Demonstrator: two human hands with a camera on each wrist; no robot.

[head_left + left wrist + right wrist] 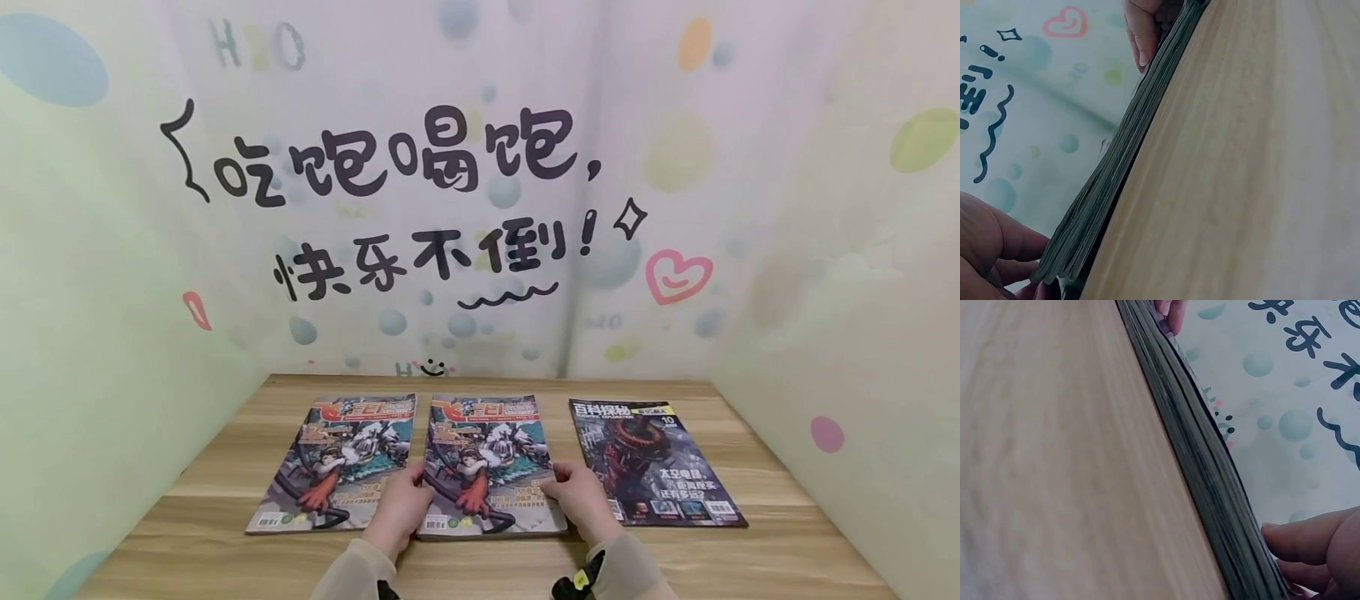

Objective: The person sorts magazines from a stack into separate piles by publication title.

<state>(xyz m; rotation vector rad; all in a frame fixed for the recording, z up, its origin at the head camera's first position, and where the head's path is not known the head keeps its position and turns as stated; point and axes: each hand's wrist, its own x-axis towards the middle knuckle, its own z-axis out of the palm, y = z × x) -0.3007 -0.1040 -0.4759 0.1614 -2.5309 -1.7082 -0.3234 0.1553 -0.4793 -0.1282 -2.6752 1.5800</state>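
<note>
In the head view, a stack of magazines (487,467) lies at the middle of the table, its top cover showing a figure in red. My left hand (399,510) grips its left edge, and my right hand (587,500) holds the right edge with the thumb near the cover. The left wrist view shows the layered page edges (1129,137) close over the wood, with left fingers (1019,244) at the near corner. From the right wrist, the right thumb (1297,537) presses at the top edge of the stack; the fingers under it are partly hidden.
To the left lies a magazine (345,462) with the same cover, close beside my left hand. A dark magazine (652,458) lies to the right. All rest on a wooden table (480,575), with a printed wall (480,333) behind and walls at both sides.
</note>
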